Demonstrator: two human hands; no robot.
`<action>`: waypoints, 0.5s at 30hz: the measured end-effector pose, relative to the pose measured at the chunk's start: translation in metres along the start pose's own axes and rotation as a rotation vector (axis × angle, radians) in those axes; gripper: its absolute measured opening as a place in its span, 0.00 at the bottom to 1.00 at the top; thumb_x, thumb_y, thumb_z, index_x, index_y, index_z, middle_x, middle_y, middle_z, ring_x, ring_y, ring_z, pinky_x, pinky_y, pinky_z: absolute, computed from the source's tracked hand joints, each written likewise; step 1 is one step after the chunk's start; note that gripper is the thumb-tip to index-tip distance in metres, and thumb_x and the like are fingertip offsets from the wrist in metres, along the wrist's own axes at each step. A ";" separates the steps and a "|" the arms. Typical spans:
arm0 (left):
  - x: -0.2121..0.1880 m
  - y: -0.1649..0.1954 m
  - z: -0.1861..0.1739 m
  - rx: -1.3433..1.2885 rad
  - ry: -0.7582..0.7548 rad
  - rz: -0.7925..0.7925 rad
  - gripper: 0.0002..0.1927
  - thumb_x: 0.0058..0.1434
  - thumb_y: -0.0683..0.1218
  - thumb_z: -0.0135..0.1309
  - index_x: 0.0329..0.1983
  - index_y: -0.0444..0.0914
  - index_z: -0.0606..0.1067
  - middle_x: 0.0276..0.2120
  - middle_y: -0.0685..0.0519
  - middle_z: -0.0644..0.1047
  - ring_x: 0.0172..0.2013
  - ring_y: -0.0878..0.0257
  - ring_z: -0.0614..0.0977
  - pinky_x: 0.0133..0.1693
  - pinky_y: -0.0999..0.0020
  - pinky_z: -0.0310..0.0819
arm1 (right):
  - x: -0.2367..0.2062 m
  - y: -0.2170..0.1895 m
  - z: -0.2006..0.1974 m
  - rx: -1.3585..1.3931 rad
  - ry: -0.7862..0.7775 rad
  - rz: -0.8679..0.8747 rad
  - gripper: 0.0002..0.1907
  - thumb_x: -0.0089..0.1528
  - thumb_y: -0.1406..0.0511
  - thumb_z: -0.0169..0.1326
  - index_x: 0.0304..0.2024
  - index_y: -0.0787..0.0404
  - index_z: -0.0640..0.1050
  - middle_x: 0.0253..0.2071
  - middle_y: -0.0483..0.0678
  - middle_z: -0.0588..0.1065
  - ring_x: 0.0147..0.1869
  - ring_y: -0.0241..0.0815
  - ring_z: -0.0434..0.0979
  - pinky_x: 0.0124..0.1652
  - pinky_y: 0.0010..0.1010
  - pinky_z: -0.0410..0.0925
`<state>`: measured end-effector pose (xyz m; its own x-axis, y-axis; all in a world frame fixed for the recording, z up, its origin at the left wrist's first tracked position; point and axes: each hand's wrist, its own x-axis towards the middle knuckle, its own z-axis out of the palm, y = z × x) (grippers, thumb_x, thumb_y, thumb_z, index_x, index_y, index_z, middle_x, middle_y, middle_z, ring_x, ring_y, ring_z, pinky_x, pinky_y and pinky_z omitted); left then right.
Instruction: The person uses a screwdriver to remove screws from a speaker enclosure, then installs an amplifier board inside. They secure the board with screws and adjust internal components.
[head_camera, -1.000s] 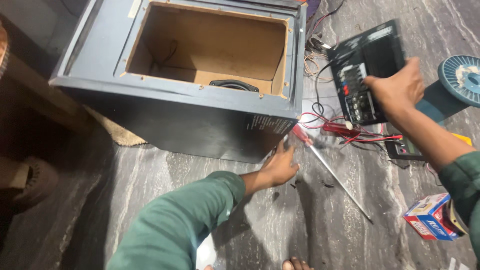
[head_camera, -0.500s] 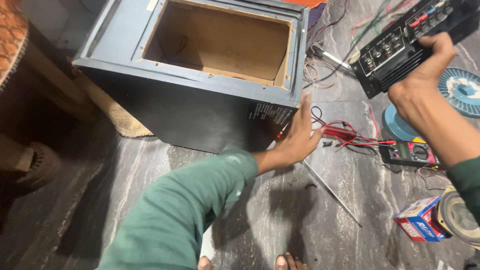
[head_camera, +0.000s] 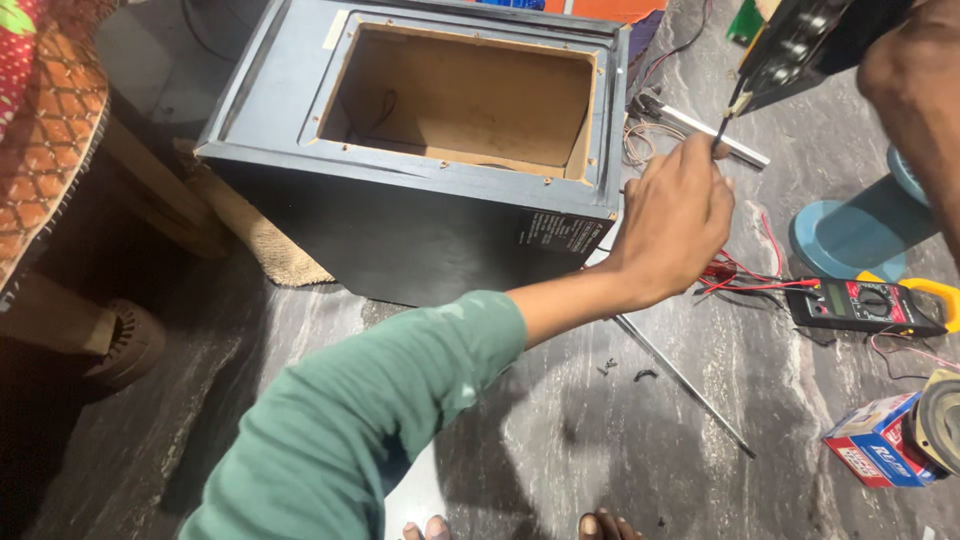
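Beside the speaker box (head_camera: 420, 190), left hand (head_camera: 672, 220) grip pinching black wire (head_camera: 727, 118), right hand (head_camera: 915, 80) clamped on panel (head_camera: 810, 40) above.

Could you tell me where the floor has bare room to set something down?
Bare stone floor lies left of the green sleeve, in front of the speaker box. It is crowded right of the left hand: multimeter, red wires, metal rod.

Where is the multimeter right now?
In the head view the multimeter lies on the floor at the right, just below the blue disc and right of the left hand, with red wires beside it.
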<state>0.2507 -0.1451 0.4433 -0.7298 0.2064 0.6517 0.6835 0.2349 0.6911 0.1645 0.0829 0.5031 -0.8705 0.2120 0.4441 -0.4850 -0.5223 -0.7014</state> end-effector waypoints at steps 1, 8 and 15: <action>0.005 0.004 -0.004 0.009 0.012 -0.012 0.10 0.72 0.46 0.45 0.47 0.34 0.70 0.35 0.40 0.79 0.40 0.42 0.80 0.44 0.44 0.68 | -0.004 0.000 0.002 -0.010 0.011 -0.005 0.09 0.61 0.63 0.54 0.39 0.59 0.70 0.38 0.48 0.73 0.41 0.45 0.76 0.47 0.36 0.72; 0.016 0.041 -0.036 -0.114 0.078 0.048 0.08 0.73 0.43 0.42 0.43 0.34 0.70 0.30 0.40 0.80 0.33 0.39 0.82 0.38 0.43 0.70 | -0.017 -0.001 0.013 -0.135 0.102 -0.086 0.11 0.58 0.65 0.56 0.40 0.59 0.69 0.37 0.48 0.72 0.40 0.44 0.77 0.44 0.36 0.74; 0.049 0.048 -0.038 0.154 -0.021 0.150 0.09 0.60 0.39 0.48 0.43 0.31 0.71 0.30 0.35 0.80 0.36 0.36 0.83 0.38 0.44 0.76 | -0.005 0.002 0.017 -0.268 0.217 -0.148 0.14 0.56 0.68 0.57 0.41 0.58 0.67 0.37 0.48 0.72 0.38 0.44 0.78 0.42 0.36 0.76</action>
<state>0.2476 -0.1600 0.5204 -0.6209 0.2695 0.7361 0.7762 0.3420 0.5296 0.1688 0.0668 0.5086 -0.7728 0.4539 0.4437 -0.5868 -0.2445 -0.7720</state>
